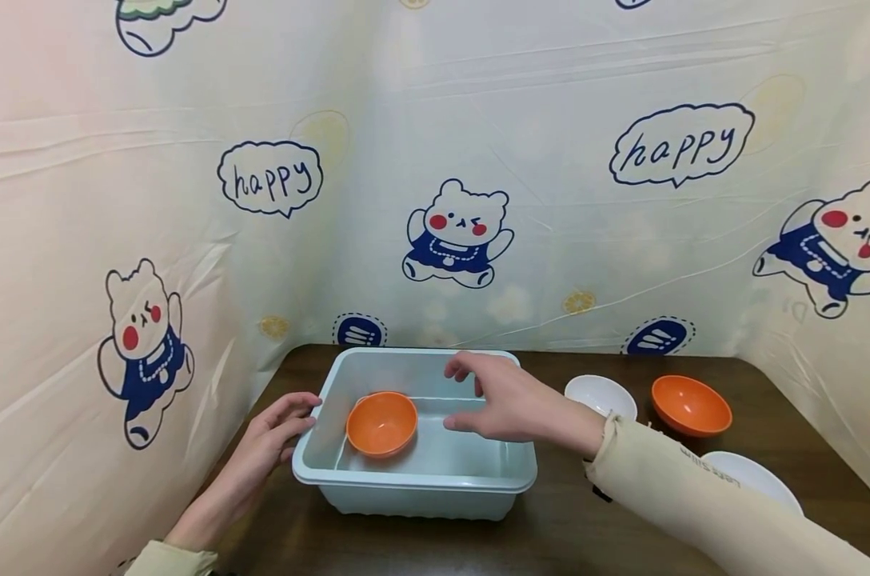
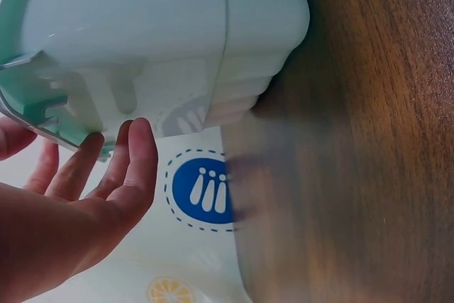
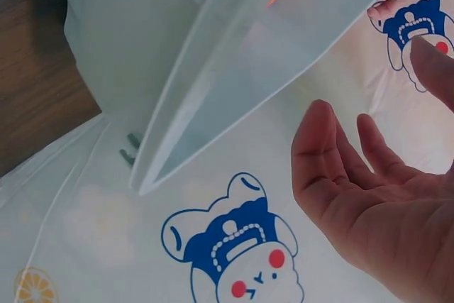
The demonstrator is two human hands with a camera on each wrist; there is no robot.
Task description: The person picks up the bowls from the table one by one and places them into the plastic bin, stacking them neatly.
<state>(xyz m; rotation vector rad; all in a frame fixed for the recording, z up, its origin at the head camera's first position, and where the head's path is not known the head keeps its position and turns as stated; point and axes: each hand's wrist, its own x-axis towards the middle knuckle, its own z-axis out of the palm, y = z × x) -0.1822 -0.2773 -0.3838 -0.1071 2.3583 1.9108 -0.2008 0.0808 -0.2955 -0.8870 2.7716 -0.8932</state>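
A pale blue-green plastic basin (image 1: 417, 482) stands on the table, with an orange bowl (image 1: 381, 424) inside at its left; a sliver of a white rim shows behind that bowl. My left hand (image 1: 265, 440) is at the basin's left rim, fingers bent lightly around the edge; in the left wrist view the fingertips of the left hand (image 2: 99, 196) are against or very near the basin's outer wall (image 2: 142, 26). Above the basin's right part is my right hand (image 1: 503, 400), thumb and fingers apart, holding nothing. The right wrist view shows the right hand (image 3: 376, 189) beside the basin's rim (image 3: 181, 90).
Right of the basin on the brown table (image 1: 550, 536) are a white bowl (image 1: 599, 394), another orange bowl (image 1: 690, 406) and a white dish (image 1: 755, 478) partly behind my right sleeve. A printed cloth (image 1: 550, 240) hangs behind the table and at both sides.
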